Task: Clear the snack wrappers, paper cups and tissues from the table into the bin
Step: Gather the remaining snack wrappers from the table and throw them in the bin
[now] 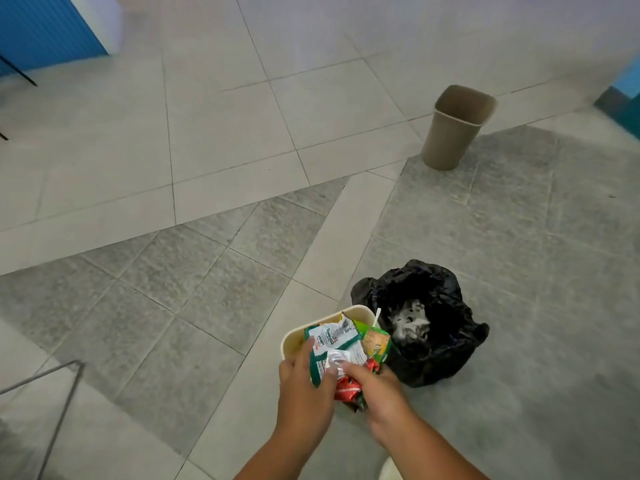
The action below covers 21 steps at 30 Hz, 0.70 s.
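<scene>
A cream bin [294,336] sits low in the head view, stuffed with green-and-white snack wrappers [334,337], a green juice carton with a straw [377,342] and red wrappers [348,389]. My left hand [304,386] grips the bin's near rim and presses a wrapper. My right hand [375,386] is closed over the red wrappers at the bin's near right side. Right beside the bin a black bin bag [429,323] lies open on the floor with crumpled white tissue [410,323] inside.
A second, beige bin [453,129] stands upright on the tiled floor farther away to the right. A metal frame edge [65,407] shows at the lower left. Blue walls [41,29] stand at the far left and far right.
</scene>
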Tool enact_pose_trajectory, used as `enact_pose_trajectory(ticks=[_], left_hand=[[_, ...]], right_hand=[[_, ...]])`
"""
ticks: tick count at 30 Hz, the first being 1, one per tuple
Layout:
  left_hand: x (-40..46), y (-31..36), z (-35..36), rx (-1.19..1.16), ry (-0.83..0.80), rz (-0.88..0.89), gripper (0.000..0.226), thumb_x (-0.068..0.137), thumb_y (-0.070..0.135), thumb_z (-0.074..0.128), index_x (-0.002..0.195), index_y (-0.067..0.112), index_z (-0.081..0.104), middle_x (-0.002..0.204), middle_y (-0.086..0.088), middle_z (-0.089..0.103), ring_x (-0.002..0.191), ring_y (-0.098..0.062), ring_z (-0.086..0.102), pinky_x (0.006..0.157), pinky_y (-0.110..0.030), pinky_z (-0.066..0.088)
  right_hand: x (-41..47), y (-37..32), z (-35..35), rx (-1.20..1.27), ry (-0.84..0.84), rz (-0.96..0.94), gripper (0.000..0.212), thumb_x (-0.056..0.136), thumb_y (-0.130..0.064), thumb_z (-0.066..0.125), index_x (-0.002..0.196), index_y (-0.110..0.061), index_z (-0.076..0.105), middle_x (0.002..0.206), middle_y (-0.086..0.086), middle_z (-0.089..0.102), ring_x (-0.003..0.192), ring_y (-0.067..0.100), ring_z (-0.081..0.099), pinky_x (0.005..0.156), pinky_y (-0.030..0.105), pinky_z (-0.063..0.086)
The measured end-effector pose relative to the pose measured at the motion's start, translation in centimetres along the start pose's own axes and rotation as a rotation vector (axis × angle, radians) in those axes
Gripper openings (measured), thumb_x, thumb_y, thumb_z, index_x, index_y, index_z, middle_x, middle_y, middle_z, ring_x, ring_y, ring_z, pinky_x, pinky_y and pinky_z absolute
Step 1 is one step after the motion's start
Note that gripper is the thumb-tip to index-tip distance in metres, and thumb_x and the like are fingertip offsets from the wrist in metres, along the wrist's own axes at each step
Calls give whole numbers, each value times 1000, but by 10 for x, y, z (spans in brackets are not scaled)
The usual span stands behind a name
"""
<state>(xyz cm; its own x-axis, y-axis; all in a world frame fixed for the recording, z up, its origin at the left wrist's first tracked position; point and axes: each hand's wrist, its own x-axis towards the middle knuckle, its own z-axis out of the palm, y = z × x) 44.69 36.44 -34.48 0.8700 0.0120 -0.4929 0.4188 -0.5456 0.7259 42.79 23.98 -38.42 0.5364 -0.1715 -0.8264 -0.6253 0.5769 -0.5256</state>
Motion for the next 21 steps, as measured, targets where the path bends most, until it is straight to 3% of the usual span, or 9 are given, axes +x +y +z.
enact_pose_trajectory(ticks=[4,8,12,18,21], left_hand=[[43,-27,25,172,-46,200,41,99,35,56,139,42,52,147,12,35,128,2,34,104,-24,44],[73,-44,37,407,-92,283,37,100,33,47,135,39,58,154,8,39,146,-20,25,114,-45,35],[97,-60,43,479,-118,308,37,99,30,46,133,35,60,146,10,48,143,-20,30,112,-40,34],[120,-73,53,358,-216,227,37,97,19,48,131,24,63,134,0,56,126,-17,46,108,-35,38],[125,-79,59,348,-232,215,38,96,16,47,129,20,64,132,-4,58,124,-21,49,107,-38,39]], right_hand=[[47,6,2,-4,17,1,36,82,-6,82,116,-18,76,102,7,82,94,28,79,77,39,63],[82,14,6,-4,40,28,37,85,-2,78,120,-15,73,106,10,81,98,30,78,88,45,63],[107,25,11,-32,102,75,36,83,1,78,117,-12,73,101,11,82,95,32,78,91,52,62],[131,31,14,-49,165,105,37,83,5,74,119,-7,70,103,17,80,91,35,78,66,36,63],[136,34,13,-57,185,124,37,83,4,75,119,-6,70,104,18,79,92,36,78,70,39,63]])
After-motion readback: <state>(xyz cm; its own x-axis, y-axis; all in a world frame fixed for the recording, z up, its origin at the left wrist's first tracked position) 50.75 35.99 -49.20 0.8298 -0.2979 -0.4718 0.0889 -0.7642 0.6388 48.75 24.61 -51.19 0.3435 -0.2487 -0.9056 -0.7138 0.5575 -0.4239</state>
